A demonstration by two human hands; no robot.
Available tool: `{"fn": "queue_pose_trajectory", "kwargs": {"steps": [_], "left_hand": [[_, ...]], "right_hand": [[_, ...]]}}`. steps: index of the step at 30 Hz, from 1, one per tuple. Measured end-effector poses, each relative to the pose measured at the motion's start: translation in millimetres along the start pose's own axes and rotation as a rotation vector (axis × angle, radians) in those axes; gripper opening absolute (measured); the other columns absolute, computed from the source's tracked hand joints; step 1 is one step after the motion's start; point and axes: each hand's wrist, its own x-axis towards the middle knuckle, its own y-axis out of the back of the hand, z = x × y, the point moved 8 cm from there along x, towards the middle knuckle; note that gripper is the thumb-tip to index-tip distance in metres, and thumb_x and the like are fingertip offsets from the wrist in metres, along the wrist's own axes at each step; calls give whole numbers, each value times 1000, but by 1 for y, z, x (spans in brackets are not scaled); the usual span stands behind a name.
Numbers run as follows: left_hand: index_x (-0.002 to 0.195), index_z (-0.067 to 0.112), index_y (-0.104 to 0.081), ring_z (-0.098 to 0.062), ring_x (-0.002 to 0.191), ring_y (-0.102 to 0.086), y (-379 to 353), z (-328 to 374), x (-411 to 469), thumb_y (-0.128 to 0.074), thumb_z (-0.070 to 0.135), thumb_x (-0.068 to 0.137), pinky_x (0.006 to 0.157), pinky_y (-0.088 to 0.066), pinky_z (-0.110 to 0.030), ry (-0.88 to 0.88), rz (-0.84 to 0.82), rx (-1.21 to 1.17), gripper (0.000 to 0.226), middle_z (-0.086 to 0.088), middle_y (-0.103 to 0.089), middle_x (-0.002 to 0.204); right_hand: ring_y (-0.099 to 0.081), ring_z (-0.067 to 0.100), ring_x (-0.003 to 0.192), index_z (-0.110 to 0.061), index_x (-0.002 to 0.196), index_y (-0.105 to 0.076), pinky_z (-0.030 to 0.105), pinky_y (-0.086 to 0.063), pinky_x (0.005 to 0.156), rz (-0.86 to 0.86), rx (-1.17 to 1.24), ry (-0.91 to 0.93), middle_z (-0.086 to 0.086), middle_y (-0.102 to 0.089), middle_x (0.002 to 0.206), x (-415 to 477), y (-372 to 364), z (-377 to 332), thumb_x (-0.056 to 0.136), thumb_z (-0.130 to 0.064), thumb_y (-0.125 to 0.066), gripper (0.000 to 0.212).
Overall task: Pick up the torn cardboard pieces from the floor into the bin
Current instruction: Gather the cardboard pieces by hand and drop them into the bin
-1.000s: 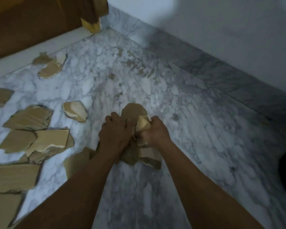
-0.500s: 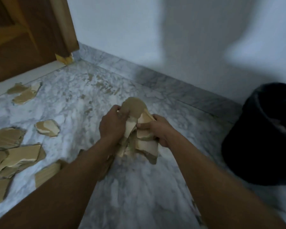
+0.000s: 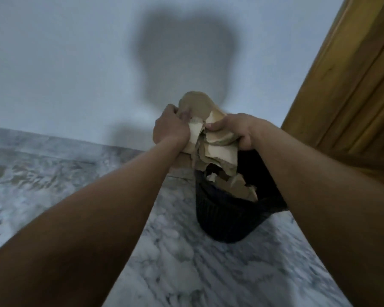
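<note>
Both hands are clamped around a bunch of torn cardboard pieces (image 3: 211,138), left hand (image 3: 171,127) and right hand (image 3: 235,129) gripping from either side. The bundle's right above the black bin (image 3: 226,218) on the marble floor (image 3: 186,273), which has some cardboard scraps (image 3: 237,187) in it.

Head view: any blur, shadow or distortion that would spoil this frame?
Head view: motion smear across the marble floor; a big soft shadow on the wall; wide-angle stretch in the forearms; the bin is dark, with little detail; the cardboard bundle stays readable.
</note>
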Motion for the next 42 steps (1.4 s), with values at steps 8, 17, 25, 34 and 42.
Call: {"fn": "queue_pose_trajectory", "kwargs": {"steps": [8,17,25,34,42], "left_hand": [[118,12,-54,-26,92,-52,-123,28,-18,-44,48,105,75,-35,-31,139,-207,-126,40,-11,-62,117],[143,18,-51,-30,125,-54,-109,-2,-30,-53,28,100,98,-44,-37,-76,-155,181,44,-11,-60,136],[161,30,-15,-37,133,-49,-128,-79,-48,-51,12,89,108,-46,-52,215,-431,-212,82,-10,-45,154],[119,18,-52,-29,96,-66,-49,-106,-30,-52,1,92,82,-62,-44,237,-372,-351,32,-10,-65,106],[126,17,-57,-43,98,-65,144,-170,16,-37,-12,82,61,-57,-36,344,-135,-320,56,-21,-63,113]], "right_hand": [[-71,33,100,-8,125,-64,49,-58,91,224,94,-44,12,-73,112,14,103,68,50,-46,-99,91],[-55,23,117,-10,146,-49,34,-46,87,508,-109,214,10,-54,143,0,145,91,85,-52,-75,78],[-47,35,135,-18,157,-33,43,-41,111,516,-99,39,12,-44,153,-8,152,187,98,-10,-52,62],[-59,27,96,-7,143,-46,23,-49,66,440,1,128,10,-61,121,10,93,143,95,16,-41,54],[-65,34,94,-7,132,-46,39,-62,69,243,36,147,17,-61,117,72,-69,51,95,-2,-49,38]]}}
